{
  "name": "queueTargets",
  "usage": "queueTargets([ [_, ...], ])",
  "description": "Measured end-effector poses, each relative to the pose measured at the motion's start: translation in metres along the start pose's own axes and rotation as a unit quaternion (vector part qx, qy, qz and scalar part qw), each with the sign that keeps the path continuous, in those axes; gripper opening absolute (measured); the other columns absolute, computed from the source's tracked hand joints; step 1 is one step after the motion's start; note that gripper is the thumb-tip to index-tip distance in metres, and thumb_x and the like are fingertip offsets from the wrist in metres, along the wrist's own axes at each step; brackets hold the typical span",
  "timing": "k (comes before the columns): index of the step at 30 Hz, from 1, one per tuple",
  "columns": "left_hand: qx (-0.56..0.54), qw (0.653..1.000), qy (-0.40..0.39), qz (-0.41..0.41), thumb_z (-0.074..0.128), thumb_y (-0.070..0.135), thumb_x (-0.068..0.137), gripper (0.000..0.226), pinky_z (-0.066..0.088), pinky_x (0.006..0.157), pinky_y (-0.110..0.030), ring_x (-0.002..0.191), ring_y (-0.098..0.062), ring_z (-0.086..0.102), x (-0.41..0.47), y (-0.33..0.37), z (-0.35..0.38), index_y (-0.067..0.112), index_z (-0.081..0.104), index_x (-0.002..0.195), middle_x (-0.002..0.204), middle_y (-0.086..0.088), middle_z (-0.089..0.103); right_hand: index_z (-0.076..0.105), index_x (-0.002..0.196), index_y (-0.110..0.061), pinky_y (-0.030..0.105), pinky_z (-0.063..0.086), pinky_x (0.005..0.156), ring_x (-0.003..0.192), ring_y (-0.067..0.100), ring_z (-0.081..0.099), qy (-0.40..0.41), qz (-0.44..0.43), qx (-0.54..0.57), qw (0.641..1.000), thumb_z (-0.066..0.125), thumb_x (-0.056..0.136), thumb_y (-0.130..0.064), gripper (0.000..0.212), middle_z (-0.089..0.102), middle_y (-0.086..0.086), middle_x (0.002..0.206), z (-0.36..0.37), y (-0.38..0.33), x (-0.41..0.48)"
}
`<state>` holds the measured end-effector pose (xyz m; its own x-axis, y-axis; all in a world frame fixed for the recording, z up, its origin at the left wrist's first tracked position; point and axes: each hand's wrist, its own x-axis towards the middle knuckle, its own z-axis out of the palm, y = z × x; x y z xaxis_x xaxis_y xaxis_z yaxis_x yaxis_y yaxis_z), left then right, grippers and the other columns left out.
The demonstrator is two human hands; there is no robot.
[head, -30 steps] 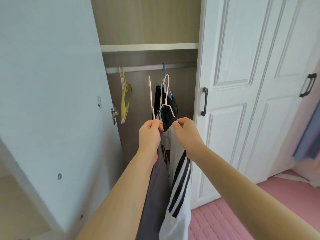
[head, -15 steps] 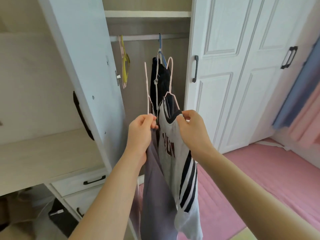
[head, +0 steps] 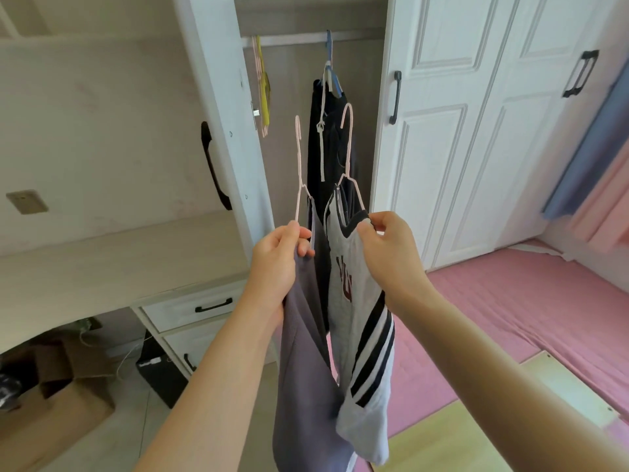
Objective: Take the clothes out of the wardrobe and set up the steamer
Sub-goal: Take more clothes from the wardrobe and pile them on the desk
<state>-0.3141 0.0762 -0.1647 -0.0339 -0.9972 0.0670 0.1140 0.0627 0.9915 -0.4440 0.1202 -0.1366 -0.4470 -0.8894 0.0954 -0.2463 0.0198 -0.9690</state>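
Note:
My left hand (head: 277, 264) grips the shoulder of a pink wire hanger (head: 299, 165) that carries a grey-purple garment (head: 304, 386). My right hand (head: 391, 253) pinches a second pink hanger (head: 348, 144) at the collar of a white T-shirt (head: 366, 352) with black sleeve stripes and dark red lettering. Both hangers are off the rail and held in front of the open wardrobe (head: 306, 18). A dark garment (head: 326, 148) hangs inside on a blue hanger (head: 332, 76) from the rail (head: 292, 39). No steamer is visible.
The wardrobe's open door (head: 218, 107) stands at my left with a black handle. Yellow and pink bare hangers (head: 262, 90) hang at the rail's left end. Shut white doors (head: 476, 131) are on the right. A desk top (head: 112, 264) with drawers, cardboard boxes (head: 58, 396) and a pink mat (head: 510, 318) lie below.
Both hands have carried the two hangers with their clothes away from the wardrobe opening and lower. The view has pulled back and tilted down, showing the desk, drawers and floor.

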Motion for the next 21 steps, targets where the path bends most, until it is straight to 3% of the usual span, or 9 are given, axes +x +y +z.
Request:
queueTargets([
  [6, -0.014, 0.999, -0.029, -0.009, 0.047, 0.026, 0.100, 0.029, 0.046, 0.078, -0.027, 0.076, -0.019, 0.058, -0.055, -0.005, -0.029, 0.009, 0.062, 0.081, 0.060, 0.002, 0.048, 0.050, 0.109, -0.020, 0.011, 0.034, 0.047, 0.067, 0.003, 0.049, 0.002, 0.018, -0.012, 1.000, 0.042, 0.101, -0.023, 0.012, 0.052, -0.010, 0.085, 0.008, 0.005, -0.057],
  [14, -0.033, 0.998, -0.041, -0.041, 0.048, 0.036, 0.099, 0.035, 0.047, 0.094, -0.040, 0.074, -0.020, 0.057, -0.147, 0.000, -0.089, 0.016, 0.060, 0.072, 0.058, 0.001, 0.043, 0.048, 0.105, -0.021, 0.003, 0.039, 0.042, 0.065, -0.001, 0.046, 0.007, 0.024, 0.000, 1.000, 0.042, 0.100, -0.022, 0.008, 0.048, -0.014, 0.080, 0.020, -0.002, -0.160],
  [18, -0.020, 0.998, -0.034, -0.058, 0.048, 0.044, 0.096, 0.042, 0.048, 0.085, -0.036, 0.072, -0.021, 0.056, -0.193, 0.007, -0.119, 0.021, 0.054, 0.062, 0.054, 0.000, 0.041, 0.049, 0.106, -0.020, -0.002, 0.035, 0.041, 0.064, -0.002, 0.044, -0.004, 0.024, 0.011, 1.000, 0.043, 0.100, -0.020, 0.008, 0.048, -0.013, 0.079, 0.023, -0.009, -0.213],
  [21, -0.004, 0.999, -0.011, -0.052, 0.048, 0.039, 0.097, 0.042, 0.048, 0.082, -0.033, 0.073, -0.023, 0.057, -0.225, 0.012, -0.140, 0.018, 0.052, 0.060, 0.053, 0.000, 0.041, 0.051, 0.106, -0.019, 0.000, 0.037, 0.041, 0.065, -0.002, 0.046, -0.024, 0.021, 0.004, 1.000, 0.043, 0.100, -0.019, 0.010, 0.051, -0.011, 0.081, 0.026, -0.013, -0.248],
])
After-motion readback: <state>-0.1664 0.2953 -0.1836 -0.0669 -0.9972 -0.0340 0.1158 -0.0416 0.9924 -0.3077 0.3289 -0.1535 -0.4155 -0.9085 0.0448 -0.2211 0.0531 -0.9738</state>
